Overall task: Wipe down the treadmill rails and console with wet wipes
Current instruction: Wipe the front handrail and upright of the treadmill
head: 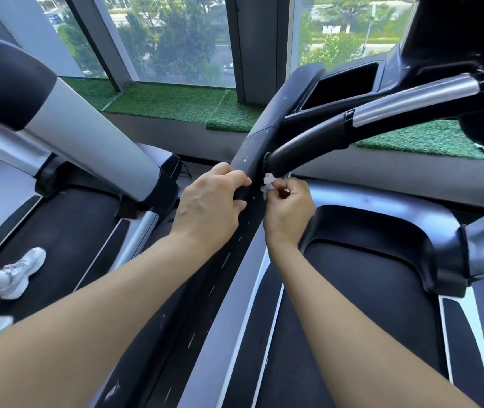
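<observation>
A long black treadmill rail [229, 260] runs up the middle of the view toward the console [343, 83] at upper right. My left hand [211, 204] grips the rail from its left side, fingers curled over the top. Just right of the rail, my right hand [289, 213] pinches a small crumpled white wet wipe [268, 182] and holds it against the rail's right edge, below where a black curved handlebar [308, 139] joins. The handlebar carries a silver grip section [417, 103] further right.
The treadmill belt [352, 304] and its grey motor cover [382, 198] lie below right. A neighbouring treadmill with a grey upright [93, 134] stands at left, where another person's white sneakers [17, 275] are on the belt. Green turf ledges [170, 104] line the windows behind.
</observation>
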The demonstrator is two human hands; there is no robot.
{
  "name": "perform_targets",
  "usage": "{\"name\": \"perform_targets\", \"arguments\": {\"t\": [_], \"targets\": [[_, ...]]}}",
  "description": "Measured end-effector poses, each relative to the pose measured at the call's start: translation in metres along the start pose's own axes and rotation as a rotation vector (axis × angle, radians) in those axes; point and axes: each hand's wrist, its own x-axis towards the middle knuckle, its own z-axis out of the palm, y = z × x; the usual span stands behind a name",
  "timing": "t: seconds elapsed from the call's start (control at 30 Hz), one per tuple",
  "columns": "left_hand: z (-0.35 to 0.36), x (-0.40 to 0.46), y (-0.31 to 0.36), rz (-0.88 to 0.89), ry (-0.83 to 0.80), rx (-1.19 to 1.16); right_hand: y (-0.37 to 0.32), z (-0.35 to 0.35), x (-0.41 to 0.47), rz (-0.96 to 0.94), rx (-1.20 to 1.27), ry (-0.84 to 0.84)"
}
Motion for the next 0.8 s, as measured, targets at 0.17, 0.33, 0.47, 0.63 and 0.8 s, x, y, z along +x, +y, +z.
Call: {"name": "perform_targets", "arguments": {"t": [0.17, 0.33, 0.47, 0.63, 0.8], "targets": [[0.000, 0.000, 0.001, 0.002, -0.008, 0.004, 0.006, -0.003, 0.003, -0.022, -0.138, -0.149], [0.000, 0.000, 0.000, 0.006, -0.017, -0.012, -0.012, -0.006, 0.005, -0.067, -0.024, 0.069], [0.002, 0.001, -0.003, 0.010, -0.014, -0.025, 0.008, 0.005, -0.005, -0.040, -0.135, -0.098], [0.002, 0.001, -0.002, 0.019, -0.015, -0.019, -0.005, 0.000, -0.004, -0.090, -0.017, -0.031], [0.001, 0.001, -0.002, 0.023, -0.014, -0.014, -0.010, 0.007, -0.010, -0.113, 0.013, 0.002]]}}
